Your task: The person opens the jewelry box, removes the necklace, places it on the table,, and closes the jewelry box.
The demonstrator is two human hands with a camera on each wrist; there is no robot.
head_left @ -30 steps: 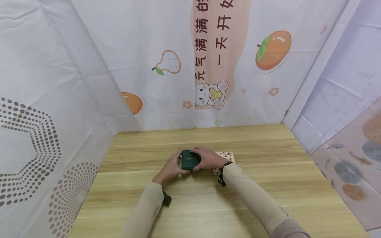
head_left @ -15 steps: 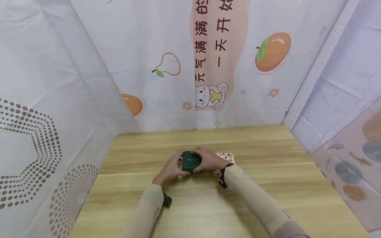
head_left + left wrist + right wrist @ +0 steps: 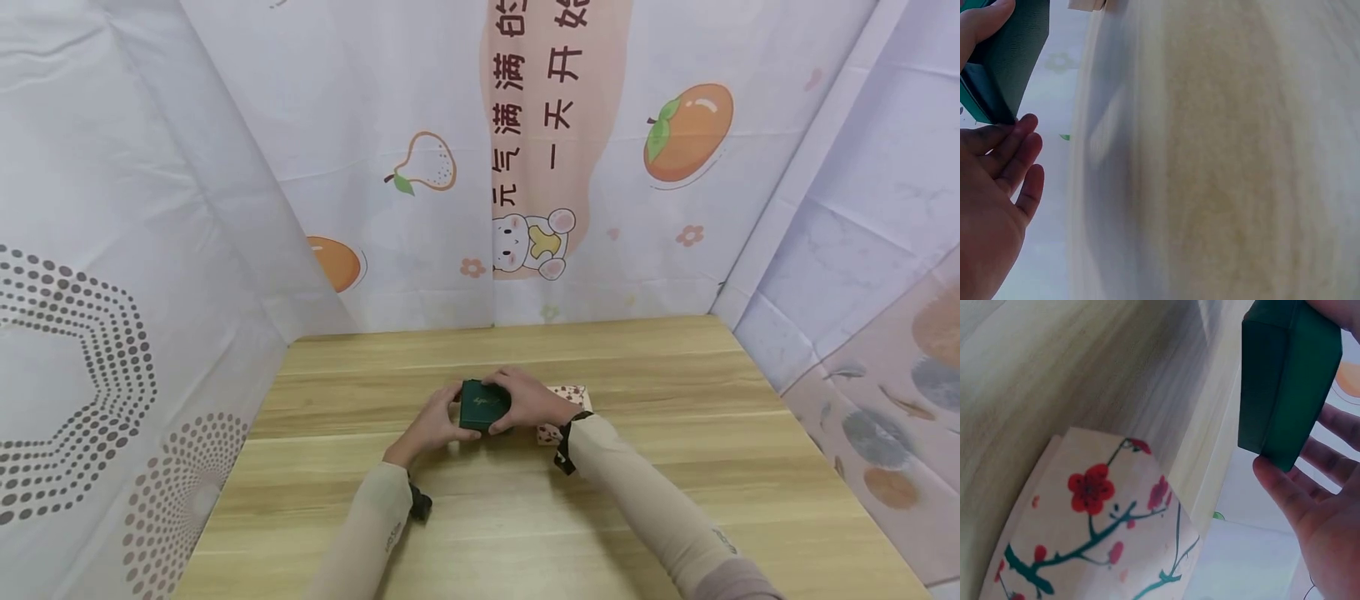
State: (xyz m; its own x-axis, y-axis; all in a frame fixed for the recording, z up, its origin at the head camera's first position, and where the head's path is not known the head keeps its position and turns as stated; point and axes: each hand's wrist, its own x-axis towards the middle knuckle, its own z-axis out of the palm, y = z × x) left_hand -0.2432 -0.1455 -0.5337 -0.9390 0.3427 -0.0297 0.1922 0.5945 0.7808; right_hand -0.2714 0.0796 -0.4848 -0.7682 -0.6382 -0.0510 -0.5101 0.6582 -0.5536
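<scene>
A dark green box (image 3: 480, 406) with gold script on its lid is between both hands, above the table. My left hand (image 3: 435, 423) grips its left side, with the thumb at the near corner and fingers at the far one. In the left wrist view, fingertips (image 3: 1027, 122) touch a corner of the box (image 3: 1016, 56). My right hand (image 3: 528, 400) holds the box from the right, the thumb near and fingers over the far edge. The right wrist view shows the box (image 3: 1288, 375) tilted, its corner against a digit. Whether the lid is loose I cannot tell.
A cream box with red blossoms and green branches (image 3: 1094, 525) lies on the wooden table (image 3: 637, 500), partly hidden behind the right wrist. Printed white cloths (image 3: 375, 267) stand along the table's back and sides. A black strap is on each wrist.
Both hands keep their hold on the green box, which has shifted very slightly to the right. Its gold script shows more plainly. The head view has moved a little.
</scene>
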